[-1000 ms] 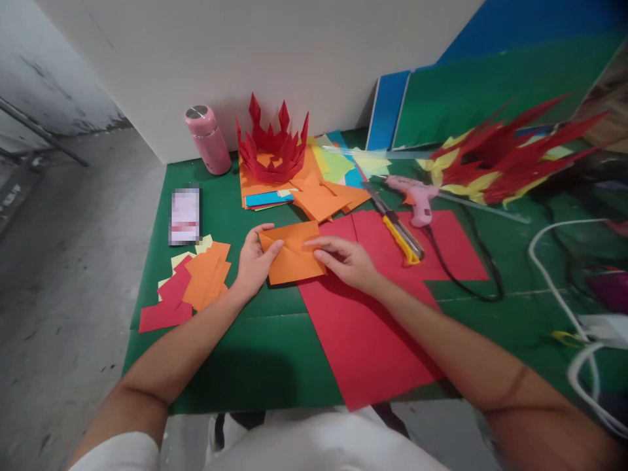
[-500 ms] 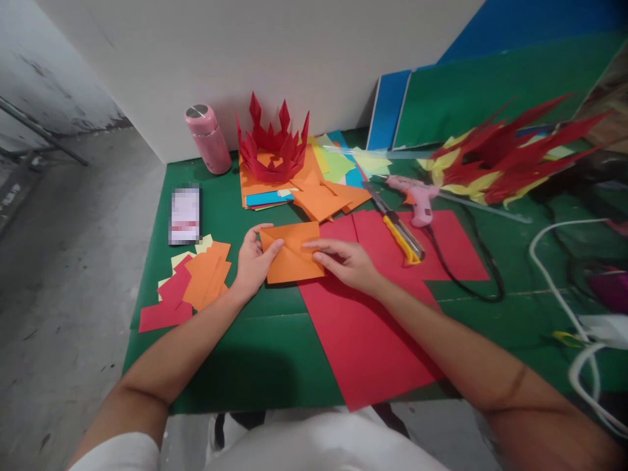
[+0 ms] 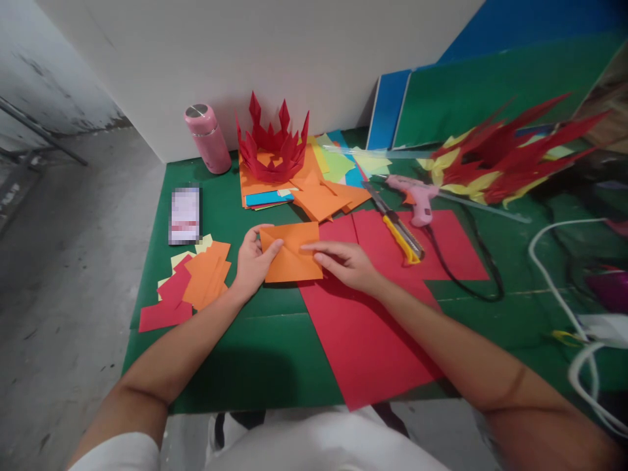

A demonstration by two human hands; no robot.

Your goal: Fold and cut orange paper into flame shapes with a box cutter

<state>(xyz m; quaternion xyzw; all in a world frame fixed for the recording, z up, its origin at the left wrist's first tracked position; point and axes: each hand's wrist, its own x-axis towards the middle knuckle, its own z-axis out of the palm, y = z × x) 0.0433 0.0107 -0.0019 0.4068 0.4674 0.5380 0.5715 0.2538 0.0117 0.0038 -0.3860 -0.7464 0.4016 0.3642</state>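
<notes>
A square of orange paper [image 3: 293, 261] with crease lines is held above the green table [image 3: 235, 366]. My left hand [image 3: 254, 260] grips its left edge, thumb on top and fingers behind. On the right side, my right hand [image 3: 347, 263] has its index finger laid on the paper's face and its thumb at the edge; its other fingers are curled. Beneath and to the right lie large red paper sheets [image 3: 363, 347]. Cut pieces of orange paper [image 3: 209, 271], red and pale yellow lie in a pile left of my left hand.
A yellow utility knife [image 3: 402, 239] and a pink glue gun [image 3: 417, 196] with a black cord lie right of my hands. Behind stand a red paper crown [image 3: 275, 157] and a pink bottle [image 3: 210, 140]. A phone [image 3: 185, 216] lies left; a red-yellow paper piece [image 3: 490, 157] sits far right.
The orange paper has shifted very slightly, its lower edge a touch higher and further left. Both hands keep nearly the same places on it.
</notes>
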